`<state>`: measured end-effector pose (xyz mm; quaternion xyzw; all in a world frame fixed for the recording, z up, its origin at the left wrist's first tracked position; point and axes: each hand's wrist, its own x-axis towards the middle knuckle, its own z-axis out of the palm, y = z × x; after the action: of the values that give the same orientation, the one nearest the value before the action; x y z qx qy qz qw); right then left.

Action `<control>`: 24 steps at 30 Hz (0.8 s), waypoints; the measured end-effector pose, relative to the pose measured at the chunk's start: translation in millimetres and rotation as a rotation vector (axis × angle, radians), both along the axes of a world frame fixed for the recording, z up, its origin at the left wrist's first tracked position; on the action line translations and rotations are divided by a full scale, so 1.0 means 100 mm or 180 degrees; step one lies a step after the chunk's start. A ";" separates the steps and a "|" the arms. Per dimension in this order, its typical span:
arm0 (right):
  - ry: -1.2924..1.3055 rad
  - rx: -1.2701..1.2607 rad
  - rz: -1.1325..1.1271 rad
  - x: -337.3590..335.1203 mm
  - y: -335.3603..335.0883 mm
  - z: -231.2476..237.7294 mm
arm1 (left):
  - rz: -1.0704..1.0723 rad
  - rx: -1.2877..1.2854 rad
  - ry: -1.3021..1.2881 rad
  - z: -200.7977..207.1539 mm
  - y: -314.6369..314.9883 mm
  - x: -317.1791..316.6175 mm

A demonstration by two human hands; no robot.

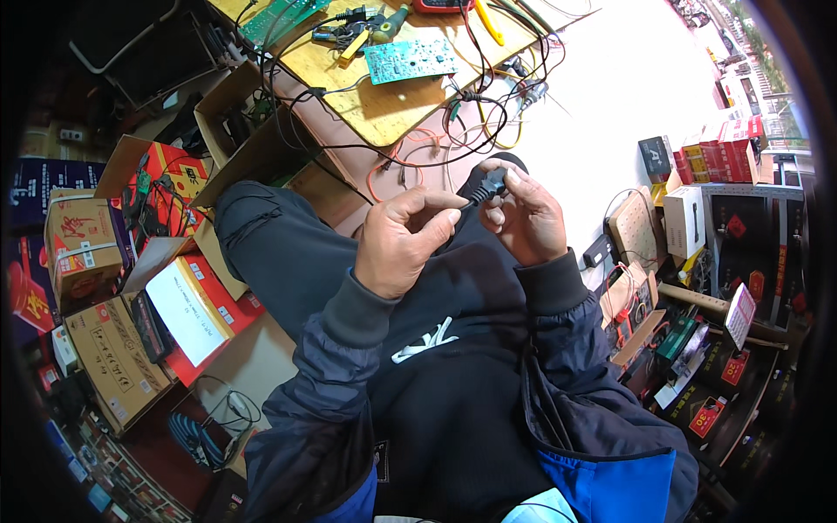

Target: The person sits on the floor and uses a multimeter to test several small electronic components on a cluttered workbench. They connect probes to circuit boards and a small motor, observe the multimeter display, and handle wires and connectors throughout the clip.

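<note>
Above my lap, my right hand (pixel 530 220) grips a black power plug (pixel 492 185) between thumb and fingers. The plug's ribbed neck points toward my left hand (pixel 401 242). Thumb and forefinger of that hand close in at the neck, where the cord starts; the cord is mostly hidden there. Just beyond the hands, a loop of black cable (pixel 418 161) hangs down from the table. My dark trousers and jacket lie behind both hands.
A yellow worktable (pixel 370 118) ahead carries a green circuit board (pixel 410 61), a screwdriver (pixel 390 24) and tangled leads. Open cardboard boxes (pixel 113 349) crowd the left. At right are a pegboard-like panel (pixel 636 228), red boxes (pixel 719 152) and a calculator (pixel 740 315).
</note>
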<state>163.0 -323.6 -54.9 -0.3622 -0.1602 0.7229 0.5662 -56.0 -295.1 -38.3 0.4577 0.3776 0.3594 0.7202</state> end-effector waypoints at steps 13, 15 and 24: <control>0.0220 0.0069 -0.0131 -0.03 -0.04 0.01 | -0.0101 -0.0068 -0.0073 -0.07 -0.01 0.04; -0.0001 0.0230 -0.0071 -0.03 -0.04 0.08 | 0.0006 0.0040 -0.0034 -0.13 0.01 0.04; -0.2041 0.1064 0.0221 -0.20 -0.10 0.24 | 0.0051 0.0548 0.0160 -0.34 0.02 0.07</control>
<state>143.1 -333.1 -31.1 -0.4672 -0.4577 0.5552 0.5137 -48.9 -293.5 -72.5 0.5237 0.3669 0.3848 0.6656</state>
